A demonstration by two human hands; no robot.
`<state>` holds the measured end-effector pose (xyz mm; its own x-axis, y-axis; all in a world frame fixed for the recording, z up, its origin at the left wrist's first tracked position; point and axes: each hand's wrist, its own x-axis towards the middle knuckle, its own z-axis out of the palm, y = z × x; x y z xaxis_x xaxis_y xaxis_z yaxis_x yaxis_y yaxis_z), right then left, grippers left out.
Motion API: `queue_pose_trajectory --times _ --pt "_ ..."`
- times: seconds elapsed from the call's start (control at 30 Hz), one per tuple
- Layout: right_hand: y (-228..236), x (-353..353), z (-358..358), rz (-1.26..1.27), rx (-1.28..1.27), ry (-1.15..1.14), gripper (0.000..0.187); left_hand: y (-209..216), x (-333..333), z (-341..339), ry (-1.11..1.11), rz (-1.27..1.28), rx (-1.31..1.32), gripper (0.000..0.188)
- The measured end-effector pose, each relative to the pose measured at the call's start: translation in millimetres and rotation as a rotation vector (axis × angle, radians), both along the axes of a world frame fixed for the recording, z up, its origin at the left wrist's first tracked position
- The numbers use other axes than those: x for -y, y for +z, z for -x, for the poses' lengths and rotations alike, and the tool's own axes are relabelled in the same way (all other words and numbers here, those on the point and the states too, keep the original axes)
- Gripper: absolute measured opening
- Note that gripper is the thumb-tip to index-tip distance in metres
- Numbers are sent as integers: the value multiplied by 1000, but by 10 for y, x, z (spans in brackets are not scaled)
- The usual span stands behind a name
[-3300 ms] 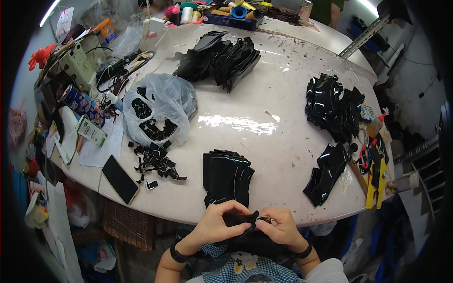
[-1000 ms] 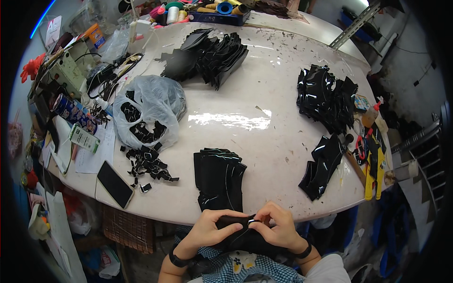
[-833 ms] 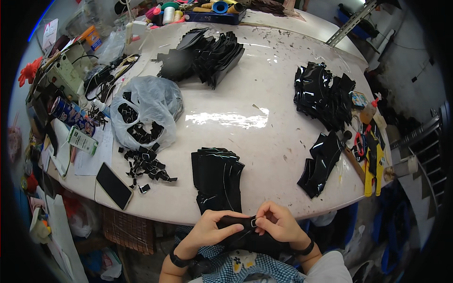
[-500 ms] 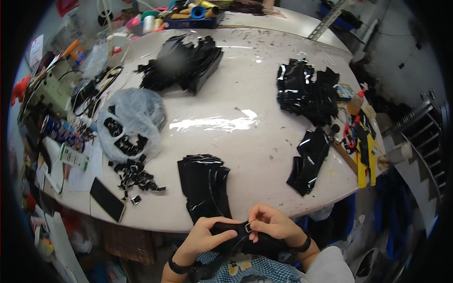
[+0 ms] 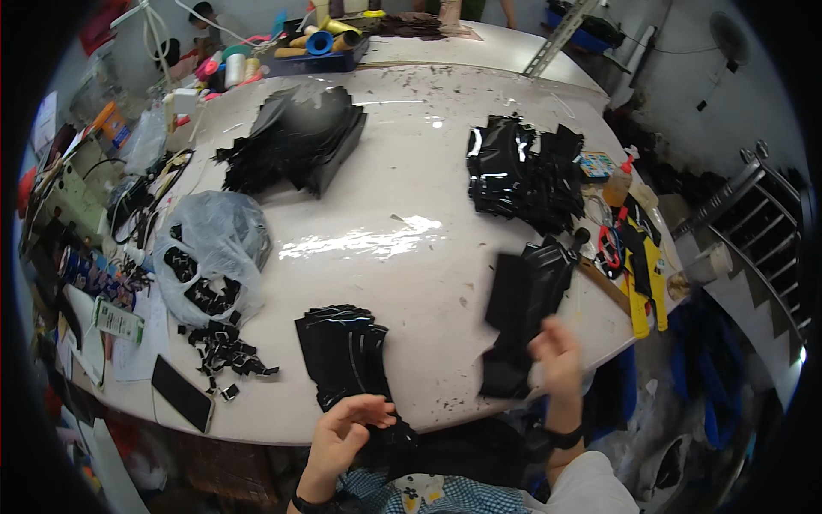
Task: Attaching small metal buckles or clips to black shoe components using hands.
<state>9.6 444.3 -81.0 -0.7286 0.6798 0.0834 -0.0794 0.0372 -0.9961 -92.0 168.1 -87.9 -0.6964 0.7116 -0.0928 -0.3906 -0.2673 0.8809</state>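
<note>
My left hand (image 5: pixel 347 435) hovers at the near end of a stack of glossy black pieces (image 5: pixel 342 355), thumb and fingers apart, holding nothing I can see. My right hand (image 5: pixel 558 353), slightly blurred, is at the right side of a flat matte black piece (image 5: pixel 507 330), fingers apart. That piece lies partly over glossy black pieces (image 5: pixel 550 270) near the right table edge. Dark material (image 5: pixel 454 450) covers my lap above a blue checked cloth. The small metal buckle is no longer visible.
Larger black stacks lie far left (image 5: pixel 295 141) and far right (image 5: pixel 522 171). A plastic bag (image 5: pixel 214 257) with black scraps stands left, near a phone (image 5: pixel 182 394). Yellow-handled tools (image 5: pixel 646 291) and a bottle (image 5: pixel 617 184) line the right edge. A blue tray (image 5: pixel 325 60) holds thread cones.
My hands have parted from the buckle they held together. The right hand moved right and forward, where a matte black piece now lies; the left moved slightly left. The view has shifted.
</note>
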Motion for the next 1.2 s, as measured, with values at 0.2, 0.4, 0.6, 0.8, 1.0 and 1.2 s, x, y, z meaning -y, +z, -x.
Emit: queue_pose_trajectory --times 0.2,0.4,0.6,0.8,1.0,1.2 --pt "-809 -1060 23 -989 500 -424 37 162 61 69 -56 215 -257 15" --pt "-592 -881 -6 -688 343 -605 31 183 356 480 304 572 -621 10" --pt "-272 -525 9 -615 213 -454 24 -145 836 1088 877 1045 -1116 10" --pt "-33 -19 89 -540 119 -251 12 -191 737 1028 920 1012 -1200 8" --pt "159 670 286 -618 70 311 5 140 409 495 587 108 -574 18" --pt "181 1015 352 -379 108 809 8 54 122 181 308 -143 -290 10"
